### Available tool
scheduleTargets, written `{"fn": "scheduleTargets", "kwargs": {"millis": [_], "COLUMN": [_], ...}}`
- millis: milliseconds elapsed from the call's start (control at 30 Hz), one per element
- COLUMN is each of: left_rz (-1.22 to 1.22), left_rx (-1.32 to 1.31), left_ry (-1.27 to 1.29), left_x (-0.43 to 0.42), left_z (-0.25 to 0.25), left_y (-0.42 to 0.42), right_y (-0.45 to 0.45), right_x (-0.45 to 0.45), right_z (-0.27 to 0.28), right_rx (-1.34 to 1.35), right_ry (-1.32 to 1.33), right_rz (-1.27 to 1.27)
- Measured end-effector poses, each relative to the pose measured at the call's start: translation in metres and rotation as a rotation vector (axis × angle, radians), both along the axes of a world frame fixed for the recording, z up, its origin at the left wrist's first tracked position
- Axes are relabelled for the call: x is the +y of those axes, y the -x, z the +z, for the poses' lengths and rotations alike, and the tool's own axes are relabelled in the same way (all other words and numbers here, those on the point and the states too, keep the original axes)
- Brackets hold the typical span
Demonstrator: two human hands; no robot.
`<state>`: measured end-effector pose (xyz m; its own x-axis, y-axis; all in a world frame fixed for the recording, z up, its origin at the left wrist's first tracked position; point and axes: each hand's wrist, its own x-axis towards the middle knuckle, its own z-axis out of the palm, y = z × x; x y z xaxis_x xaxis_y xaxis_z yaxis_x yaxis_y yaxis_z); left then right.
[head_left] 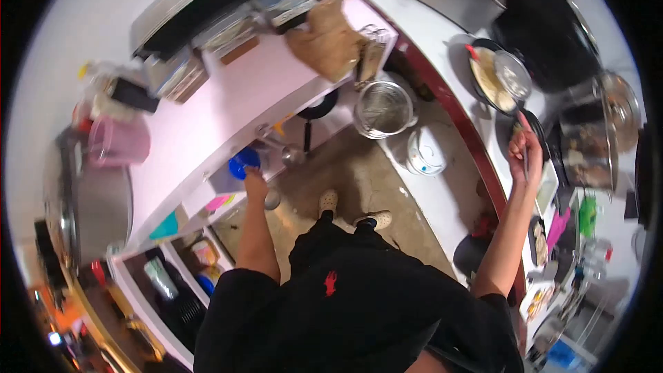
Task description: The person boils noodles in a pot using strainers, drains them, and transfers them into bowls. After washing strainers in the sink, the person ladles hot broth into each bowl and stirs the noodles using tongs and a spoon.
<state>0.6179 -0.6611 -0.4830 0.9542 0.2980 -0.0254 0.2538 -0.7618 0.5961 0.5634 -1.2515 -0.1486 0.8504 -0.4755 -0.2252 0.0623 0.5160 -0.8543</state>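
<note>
My left hand (255,181) is down by the shelves below the pink counter, at the edge of a round blue item (243,163). Its fingers are blurred, and I cannot tell whether they grip that item. Over the white counter on the right, my right hand (525,153) has its index finger stretched out and its other fingers curled. A thin greyish handle seems to lie along its palm; what it belongs to is hidden. Just beyond the fingertip is a dark pan (494,83) with pale contents and a clear round bowl or lid (512,76) over it.
A metal basket pot (384,110) and a white lidded bucket (426,152) stand between the counters. Brown paper (328,38) and a pink container (119,140) rest on the pink counter (179,121). A large black pot (549,34) is at the back right. Open drawers (166,283) jut out at lower left.
</note>
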Motion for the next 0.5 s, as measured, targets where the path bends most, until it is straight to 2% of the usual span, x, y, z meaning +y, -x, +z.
{"fn": "scheduleTargets", "kwargs": {"millis": [33, 67, 100, 167, 233, 333, 367, 467, 500], "left_rz": [-0.462, -0.258, -0.001, 0.253, 0.543, 0.476, 0.531, 0.389, 0.323], "left_rx": [-0.214, -0.067, -0.124, -0.205, -0.343, -0.385, -0.399, -0.144, 0.002], "left_ry": [-0.502, -0.073, 0.193, -0.125, -0.094, 0.089, 0.073, 0.937, 1.010], "left_x": [0.037, 0.022, -0.004, -0.023, -0.057, -0.105, -0.114, -0.086, -0.082], "left_z": [-0.069, -0.049, -0.024, -0.032, -0.023, -0.002, 0.000, -0.057, -0.066], "left_y": [-0.004, -0.003, -0.004, -0.006, -0.001, -0.022, -0.036, -0.093, -0.101], "right_y": [0.000, 0.001, 0.006, 0.023, 0.050, 0.092, 0.104, 0.132, 0.136], "right_x": [0.006, 0.007, 0.007, 0.004, 0.007, 0.010, 0.011, 0.002, -0.001], "right_z": [0.004, 0.007, 0.008, 0.012, 0.022, 0.021, 0.020, 0.008, 0.005], "right_rx": [0.013, 0.026, 0.008, -0.029, -0.044, -0.025, 0.002, 0.067, 0.078], "right_ry": [0.011, 0.024, 0.004, -0.021, 0.022, 0.018, 0.011, 0.026, 0.035], "right_rz": [-0.020, -0.043, -0.069, -0.127, -0.218, -0.365, -0.375, -0.371, -0.390]}}
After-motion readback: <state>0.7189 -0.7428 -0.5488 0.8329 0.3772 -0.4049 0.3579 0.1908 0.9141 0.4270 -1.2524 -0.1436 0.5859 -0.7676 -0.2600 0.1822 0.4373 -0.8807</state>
